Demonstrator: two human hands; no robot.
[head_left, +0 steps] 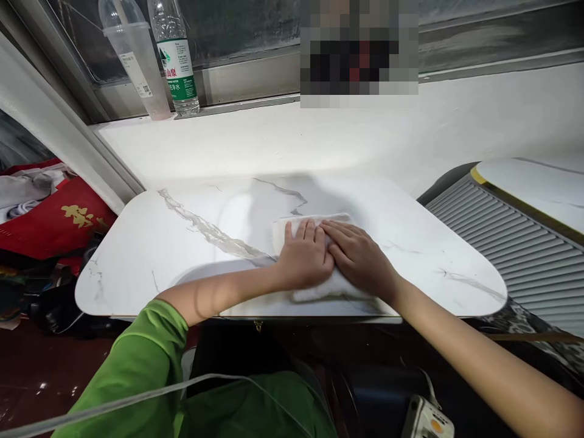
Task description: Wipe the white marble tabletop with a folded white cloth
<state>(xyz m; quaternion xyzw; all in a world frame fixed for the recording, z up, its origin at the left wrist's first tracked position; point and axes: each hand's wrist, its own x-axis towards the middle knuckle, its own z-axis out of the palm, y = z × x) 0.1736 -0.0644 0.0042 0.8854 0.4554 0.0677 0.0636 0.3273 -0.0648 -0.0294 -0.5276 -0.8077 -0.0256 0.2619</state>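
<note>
A white cloth (317, 293) lies folded on the white marble-patterned tabletop (219, 210). My left hand (306, 258) presses flat on the cloth, fingers stretched forward and slightly apart. Beside it, my right hand (362, 261) also rests palm down on the cloth, its fingers extended toward my left hand and touching it. Both palms are hidden, and much of the cloth is covered by the hands.
On the window ledge stand a clear plastic cup (137, 73) and a water bottle (180, 79). A red bag (59, 210) sits left of the table. To the right is a ribbed grey piece of furniture (515, 243). A white cable (150, 389) crosses in front.
</note>
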